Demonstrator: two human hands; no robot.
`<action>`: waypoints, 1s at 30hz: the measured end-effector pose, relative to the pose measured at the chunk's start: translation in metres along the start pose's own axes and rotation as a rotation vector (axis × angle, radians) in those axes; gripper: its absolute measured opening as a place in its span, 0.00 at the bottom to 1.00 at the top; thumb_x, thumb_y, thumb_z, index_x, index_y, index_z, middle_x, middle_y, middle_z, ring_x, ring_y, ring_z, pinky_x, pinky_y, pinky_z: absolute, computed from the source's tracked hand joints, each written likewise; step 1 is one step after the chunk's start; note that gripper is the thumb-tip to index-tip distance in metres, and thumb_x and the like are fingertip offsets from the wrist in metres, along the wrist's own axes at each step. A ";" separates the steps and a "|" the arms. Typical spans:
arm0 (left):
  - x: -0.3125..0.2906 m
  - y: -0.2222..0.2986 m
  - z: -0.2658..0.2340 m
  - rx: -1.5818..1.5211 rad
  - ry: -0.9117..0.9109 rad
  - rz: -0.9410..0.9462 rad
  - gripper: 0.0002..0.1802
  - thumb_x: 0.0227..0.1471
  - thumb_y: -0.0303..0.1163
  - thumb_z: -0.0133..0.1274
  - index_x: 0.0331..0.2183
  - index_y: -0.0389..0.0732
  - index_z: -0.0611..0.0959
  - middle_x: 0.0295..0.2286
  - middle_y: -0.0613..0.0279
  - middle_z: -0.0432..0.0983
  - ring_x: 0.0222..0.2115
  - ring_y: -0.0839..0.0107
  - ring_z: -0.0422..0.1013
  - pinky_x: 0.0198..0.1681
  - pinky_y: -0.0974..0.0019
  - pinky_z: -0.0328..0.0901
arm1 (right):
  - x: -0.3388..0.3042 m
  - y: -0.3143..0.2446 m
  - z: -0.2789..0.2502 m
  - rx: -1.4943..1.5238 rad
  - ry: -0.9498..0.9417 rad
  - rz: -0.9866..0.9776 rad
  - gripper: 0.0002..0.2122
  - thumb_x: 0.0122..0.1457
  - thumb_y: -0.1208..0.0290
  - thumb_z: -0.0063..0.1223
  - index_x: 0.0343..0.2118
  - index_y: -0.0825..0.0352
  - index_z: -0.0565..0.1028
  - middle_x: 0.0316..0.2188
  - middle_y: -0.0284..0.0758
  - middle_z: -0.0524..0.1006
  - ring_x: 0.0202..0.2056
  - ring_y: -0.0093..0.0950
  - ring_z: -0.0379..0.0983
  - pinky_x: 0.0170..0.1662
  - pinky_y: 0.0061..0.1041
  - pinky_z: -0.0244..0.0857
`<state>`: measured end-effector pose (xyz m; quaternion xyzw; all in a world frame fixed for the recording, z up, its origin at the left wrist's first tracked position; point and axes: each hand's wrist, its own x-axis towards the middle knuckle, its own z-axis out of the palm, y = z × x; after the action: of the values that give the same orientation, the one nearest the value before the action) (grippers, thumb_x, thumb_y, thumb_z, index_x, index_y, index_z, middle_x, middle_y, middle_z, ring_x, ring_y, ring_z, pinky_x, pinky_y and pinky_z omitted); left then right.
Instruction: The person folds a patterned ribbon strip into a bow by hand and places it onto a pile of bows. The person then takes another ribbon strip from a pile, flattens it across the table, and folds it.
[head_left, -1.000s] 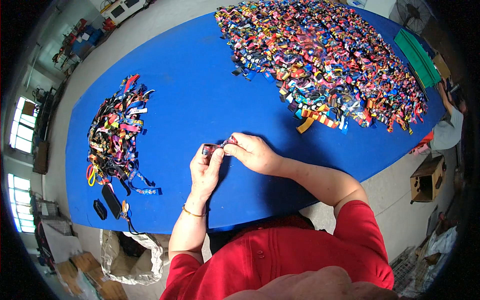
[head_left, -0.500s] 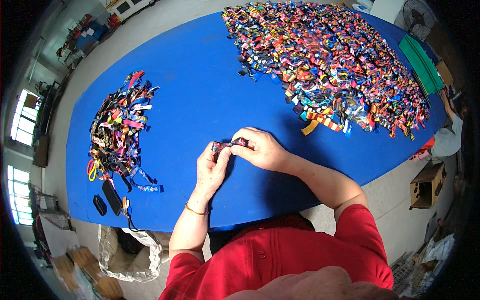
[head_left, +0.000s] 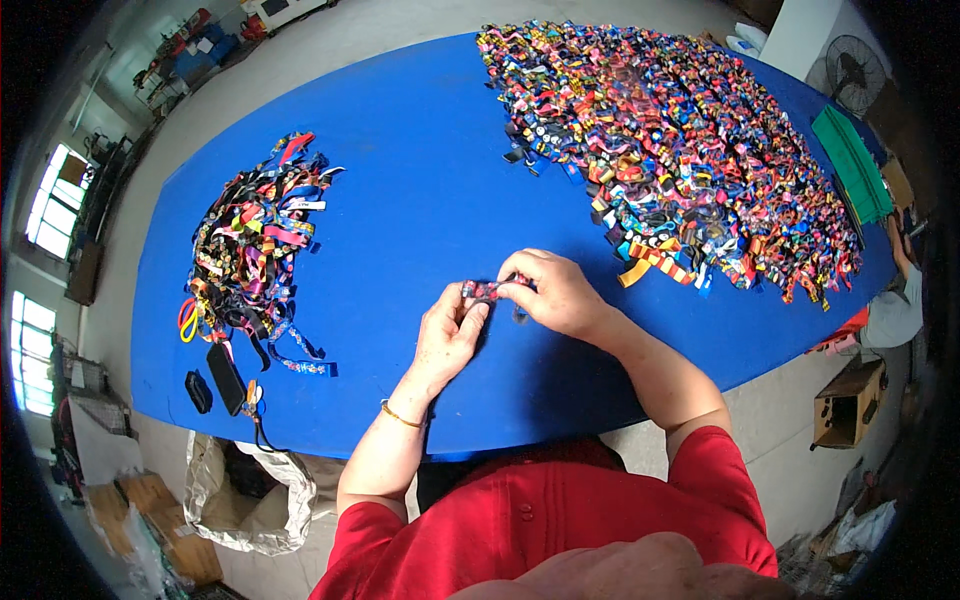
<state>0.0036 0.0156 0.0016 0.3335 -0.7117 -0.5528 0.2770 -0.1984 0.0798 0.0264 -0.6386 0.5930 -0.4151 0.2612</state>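
Observation:
Both my hands meet over the blue table [head_left: 400,190], fingers closed on one short patterned fabric strap [head_left: 480,290], dark with red and pink. My left hand [head_left: 447,335] pinches its left end. Thumb and fingers of my right hand [head_left: 553,292] grip it toward the right, and a short piece hangs below them. To the left lies a heap of mixed straps [head_left: 250,240], one blue patterned strap trailing from its lower edge. A much larger spread of colourful straps [head_left: 670,150] covers the far right of the table.
A black phone-like case [head_left: 226,378], a small black pouch [head_left: 198,391] and orange-handled snips [head_left: 254,396] lie at the near left. Below that edge stands an open whitish sack [head_left: 250,500]. On the right are a green folded board [head_left: 851,165], a cardboard box [head_left: 848,405] and another person's arm [head_left: 905,250].
The strap looks more stretched out between my hands, with a piece now hanging below the right fingers. My hands have moved slightly right in view, and the whole view has shifted a little.

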 end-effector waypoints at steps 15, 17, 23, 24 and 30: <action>0.005 -0.007 0.001 -0.026 0.077 -0.087 0.12 0.60 0.25 0.53 0.46 0.35 0.77 0.27 0.71 0.73 0.27 0.83 0.67 0.32 0.74 0.65 | 0.043 0.038 -0.063 -0.715 0.130 -0.057 0.03 0.54 0.71 0.59 0.31 0.61 0.79 0.31 0.37 0.76 0.41 0.41 0.73 0.44 0.41 0.66; 0.005 -0.008 0.001 -0.021 0.077 -0.079 0.13 0.60 0.25 0.53 0.46 0.34 0.77 0.27 0.70 0.72 0.26 0.82 0.66 0.32 0.74 0.65 | 0.053 0.040 -0.072 -0.691 0.163 -0.027 0.04 0.53 0.70 0.61 0.31 0.62 0.79 0.30 0.38 0.77 0.40 0.42 0.74 0.45 0.42 0.67; 0.005 -0.005 0.001 0.034 0.074 -0.036 0.13 0.59 0.26 0.54 0.46 0.33 0.77 0.25 0.68 0.72 0.26 0.81 0.67 0.31 0.72 0.66 | 0.081 0.053 -0.094 -0.650 0.250 0.075 0.06 0.53 0.70 0.61 0.33 0.62 0.79 0.31 0.41 0.81 0.37 0.42 0.79 0.43 0.43 0.70; 0.005 -0.005 0.000 0.056 0.069 -0.042 0.13 0.59 0.26 0.54 0.46 0.33 0.77 0.25 0.68 0.73 0.26 0.80 0.68 0.32 0.72 0.66 | 0.086 0.054 -0.096 -0.674 0.245 0.138 0.06 0.54 0.69 0.61 0.34 0.61 0.79 0.31 0.41 0.82 0.38 0.43 0.79 0.42 0.43 0.70; 0.005 0.005 -0.001 0.087 0.041 -0.093 0.12 0.59 0.25 0.53 0.45 0.33 0.78 0.25 0.65 0.74 0.27 0.77 0.70 0.33 0.69 0.68 | 0.104 0.063 -0.109 -0.728 0.273 0.224 0.07 0.55 0.68 0.61 0.36 0.59 0.78 0.29 0.42 0.82 0.36 0.45 0.80 0.42 0.44 0.71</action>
<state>0.0002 0.0125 0.0068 0.3892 -0.7129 -0.5266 0.2509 -0.3294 -0.0144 0.0540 -0.5598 0.7965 -0.2277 -0.0197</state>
